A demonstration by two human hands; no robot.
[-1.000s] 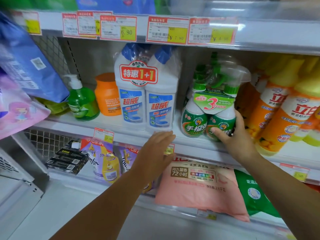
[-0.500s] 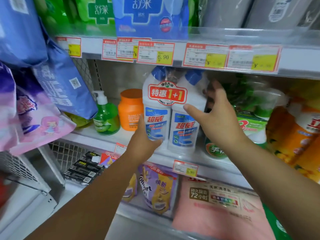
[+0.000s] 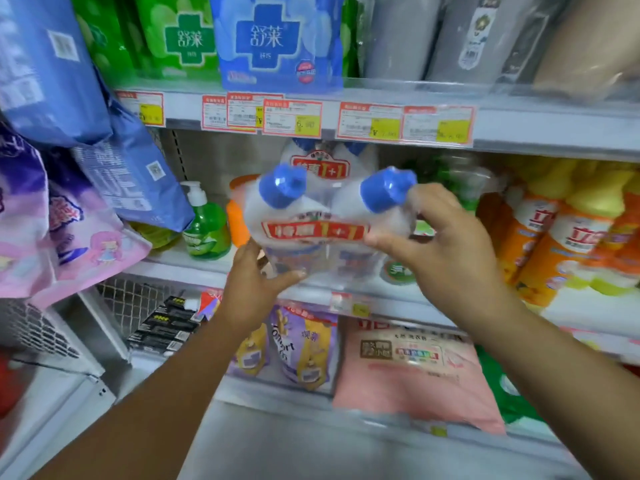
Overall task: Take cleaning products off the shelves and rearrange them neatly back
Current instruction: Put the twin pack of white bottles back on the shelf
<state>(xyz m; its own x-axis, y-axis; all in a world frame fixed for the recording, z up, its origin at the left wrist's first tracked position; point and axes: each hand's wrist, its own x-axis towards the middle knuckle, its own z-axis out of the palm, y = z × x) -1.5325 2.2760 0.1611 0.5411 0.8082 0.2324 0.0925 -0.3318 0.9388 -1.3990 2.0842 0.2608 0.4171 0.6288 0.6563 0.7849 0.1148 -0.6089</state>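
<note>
Lifting the twin pack [image 3: 311, 233] clear of the middle shelf [image 3: 180, 266] calls for support low on the body and restraint near the necks, because its two white bottles with blue caps appear to be joined only by clear wrap and a red band. Take the weight on the lower hand; use the upper hand to steady, not to carry. Draw the pack straight out so that its base does not catch the second twin pack [image 3: 318, 164] standing behind it, or the green pump bottle [image 3: 204, 226] and orange jar [image 3: 237, 221] to one side.

At this moment the pack is in the air in front of the shelf, clear of it, tipped so the caps lean toward the person. It is blurred, so the lower labels cannot be read.

The left hand [image 3: 256, 285] comes in from below. It grips the pack's lower corner, thumb across the front face, fingers behind and out of view. The right hand [image 3: 446, 251] wraps the shoulder of the right-hand bottle just under its cap, fingers curled round the side and thumb pressed near the red band. Both forearms are extended forward and upward
</note>
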